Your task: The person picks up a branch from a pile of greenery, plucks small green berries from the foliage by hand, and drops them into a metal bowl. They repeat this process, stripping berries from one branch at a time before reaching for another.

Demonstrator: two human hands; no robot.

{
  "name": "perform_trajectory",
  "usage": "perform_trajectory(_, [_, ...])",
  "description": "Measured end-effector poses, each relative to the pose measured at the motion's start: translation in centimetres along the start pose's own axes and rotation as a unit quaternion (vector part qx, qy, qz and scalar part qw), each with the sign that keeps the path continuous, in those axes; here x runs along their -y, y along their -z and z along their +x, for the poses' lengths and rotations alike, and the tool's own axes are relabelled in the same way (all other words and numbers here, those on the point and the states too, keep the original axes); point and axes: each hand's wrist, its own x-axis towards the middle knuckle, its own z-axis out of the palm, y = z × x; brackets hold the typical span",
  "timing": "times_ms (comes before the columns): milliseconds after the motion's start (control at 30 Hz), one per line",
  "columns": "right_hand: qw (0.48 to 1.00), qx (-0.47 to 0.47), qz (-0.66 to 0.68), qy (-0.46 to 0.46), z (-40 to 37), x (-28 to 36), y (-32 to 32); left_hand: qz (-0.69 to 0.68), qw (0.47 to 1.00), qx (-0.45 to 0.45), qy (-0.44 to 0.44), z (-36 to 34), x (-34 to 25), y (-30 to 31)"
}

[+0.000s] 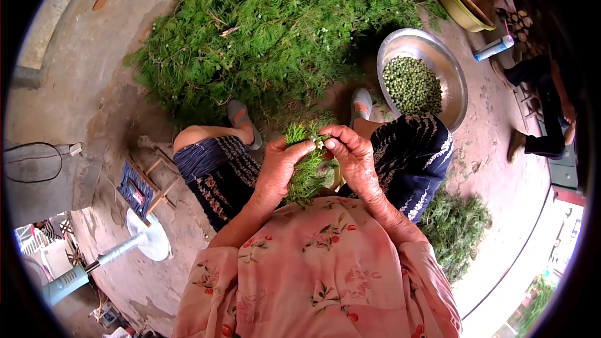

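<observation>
A feathery green conifer sprig is held over my lap by my left hand, its fingers closed round the stem. At the sprig's upper end, small pale green berries show between my two hands. My right hand pinches there with thumb and forefinger, which partly hide what they grip. Below the hands, a pale yellowish container shows only in part between my knees. To the right, a metal basin holds a heap of round green berries.
A large pile of cut conifer branches spreads ahead of my feet. A smaller heap of sprigs lies at my right. A folding stool and a standing fan are on the left. Another person sits at the far right.
</observation>
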Motion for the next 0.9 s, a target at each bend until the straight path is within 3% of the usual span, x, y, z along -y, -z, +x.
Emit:
perform_trajectory(67, [0.999,-0.002,0.024,-0.02,-0.1,0.1,-0.1,-0.035,0.999,0.021,0.02,0.0,-0.2,0.0])
perform_trajectory(133, [0.983,-0.005,0.135,-0.122,-0.2,0.3,-0.3,-0.048,0.998,0.029,0.02,-0.1,-0.4,-0.2])
perform_trajectory(167, [0.983,-0.006,0.135,-0.121,-0.1,0.3,-0.2,-0.062,0.997,0.035,0.021,-0.1,-0.5,-0.4])
perform_trajectory(233, [0.93,0.014,0.301,-0.209,0.0,0.4,0.0,-0.068,0.997,0.036,0.025,0.0,-0.4,-0.4])
perform_trajectory(367, [0.895,0.015,0.381,-0.232,0.0,-0.3,0.3,-0.079,0.995,0.039,0.039,0.2,-0.2,-0.2])
perform_trajectory(433, [0.874,0.062,0.432,-0.214,0.3,-0.5,0.8,-0.072,0.996,0.033,0.034,0.2,-0.1,-0.1])
perform_trajectory(600, [0.914,0.009,0.361,-0.186,0.6,1.0,0.6,-0.084,0.996,0.012,0.04,0.6,0.2,0.6])
perform_trajectory(800, [0.97,0.019,0.223,-0.094,0.1,-0.2,-0.6,-0.035,0.998,-0.012,-0.043,0.2,0.3,-0.5])
perform_trajectory(900, [0.974,-0.014,0.189,-0.122,0.2,-0.4,-0.7,-0.016,0.998,-0.024,-0.056,0.0,0.0,-1.0])
